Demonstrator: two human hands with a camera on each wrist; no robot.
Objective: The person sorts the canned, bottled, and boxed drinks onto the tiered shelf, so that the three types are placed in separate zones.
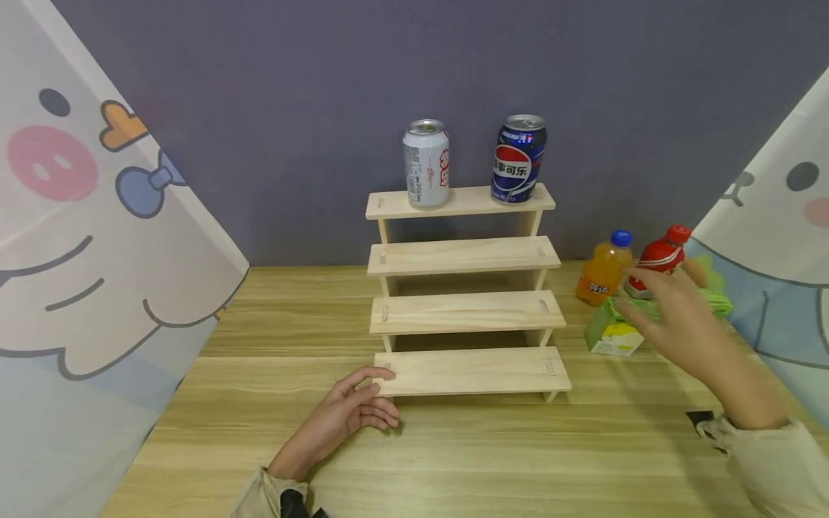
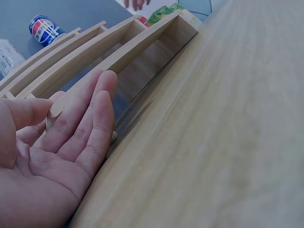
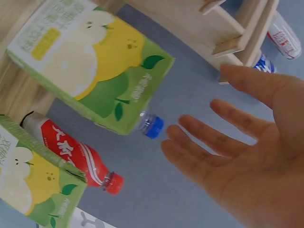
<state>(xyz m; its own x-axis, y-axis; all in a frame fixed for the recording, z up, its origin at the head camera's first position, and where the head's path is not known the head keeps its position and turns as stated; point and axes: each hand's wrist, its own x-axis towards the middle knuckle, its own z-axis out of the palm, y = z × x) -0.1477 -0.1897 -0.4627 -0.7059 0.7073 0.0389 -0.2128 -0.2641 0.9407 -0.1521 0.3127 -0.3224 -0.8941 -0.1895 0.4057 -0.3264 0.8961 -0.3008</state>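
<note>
My left hand [image 1: 356,406] holds the left end of the lowest step of a pale wooden four-step display stand [image 1: 473,370], its fingers lying about the board's edge in the left wrist view. Over at the right, my right hand [image 1: 680,324] hovers above green drink cartons with its fingers spread and nothing in them. In the right wrist view one carton [image 3: 104,66] shows lemon pictures, and a second carton [image 3: 38,175] stands beside it. Behind them are an orange soda bottle [image 1: 602,273] with a blue cap and a red-labelled bottle [image 1: 662,255] with a red cap, partly hidden.
On the stand's top step are a white can [image 1: 426,169] at the left and a blue Pepsi can [image 1: 514,162] at the right. A grey wall panel [image 1: 304,144] rises behind the wooden table [image 1: 272,324]. Cartoon-printed cloths [image 1: 78,288] flank both sides.
</note>
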